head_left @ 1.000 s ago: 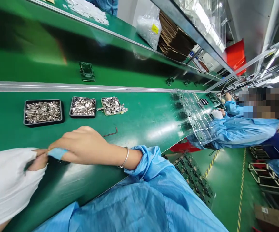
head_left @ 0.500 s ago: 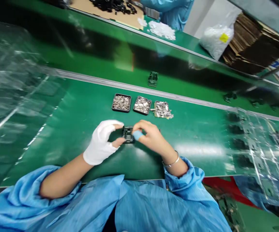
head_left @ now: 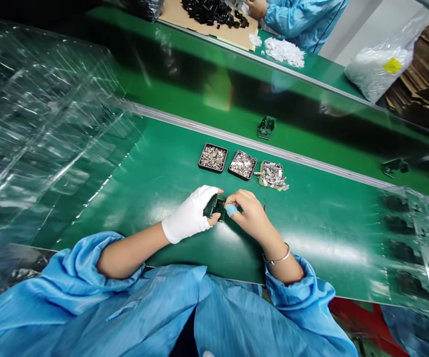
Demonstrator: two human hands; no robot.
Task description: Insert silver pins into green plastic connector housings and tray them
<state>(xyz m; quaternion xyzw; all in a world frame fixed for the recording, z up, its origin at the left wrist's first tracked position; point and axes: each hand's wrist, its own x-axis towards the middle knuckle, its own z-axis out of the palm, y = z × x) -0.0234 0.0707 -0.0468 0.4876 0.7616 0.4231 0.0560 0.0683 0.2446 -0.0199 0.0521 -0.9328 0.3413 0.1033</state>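
My left hand (head_left: 190, 214), in a white glove with bare fingertips, holds a small dark plastic housing (head_left: 219, 209) by its opposite edges, just above the green table. At the housing's right side is my right hand (head_left: 249, 212), with a blue cover on one finger. Its thumb and fingers are pinched together; whatever they grip is too small to make out. Beyond my hands stand two dark trays of small shiny metal parts, the left tray (head_left: 200, 162) and the middle tray (head_left: 230, 168). To their right is a yellowish tray (head_left: 262, 181) heaped with flat metal pieces.
Clear plastic trays (head_left: 50, 129) are stacked on the left. Another clear tray (head_left: 422, 233) with dark parts lies at right. A similar dark housing (head_left: 266, 127) sits past the metal rail (head_left: 199, 130). Across the bench, a co-worker's sleeve (head_left: 292, 22) is near piled black parts (head_left: 214, 11).
The view has shifted, so the scene sits farther right. The housing is now tilted in my left hand; my right fingers remain at its right side.
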